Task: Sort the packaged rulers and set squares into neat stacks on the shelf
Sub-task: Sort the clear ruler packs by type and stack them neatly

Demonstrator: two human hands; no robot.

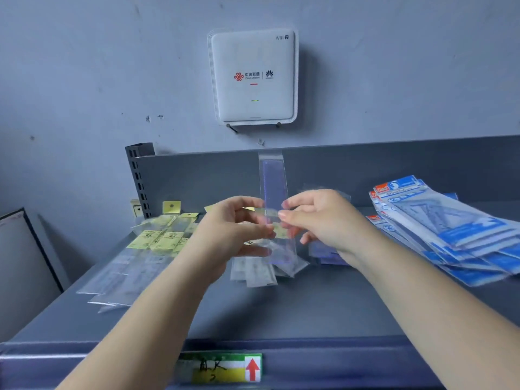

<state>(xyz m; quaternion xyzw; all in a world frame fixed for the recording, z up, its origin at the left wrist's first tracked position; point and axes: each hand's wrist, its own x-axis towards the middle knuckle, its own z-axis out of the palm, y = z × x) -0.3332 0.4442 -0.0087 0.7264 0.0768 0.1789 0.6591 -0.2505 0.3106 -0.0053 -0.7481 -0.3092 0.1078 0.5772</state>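
A purple ruler in a clear sleeve (272,181) stands upright above the grey shelf (309,311). My right hand (318,218) pinches its lower part between thumb and fingers. My left hand (233,226) grips the same sleeve from the left, fingers curled. Below the hands lies a loose pile of clear-sleeved rulers (259,271). A stack of yellow-labelled rulers (146,249) spreads at the left. A fanned stack of blue set-square packs (455,232) sits at the right. More purple rulers (323,253) lie behind my right wrist.
A white WiFi router (253,77) hangs on the wall above the shelf's back panel (394,167). A perforated upright (139,181) stands at the shelf's left rear. A green, yellow and red price label (225,368) sits on the front edge.
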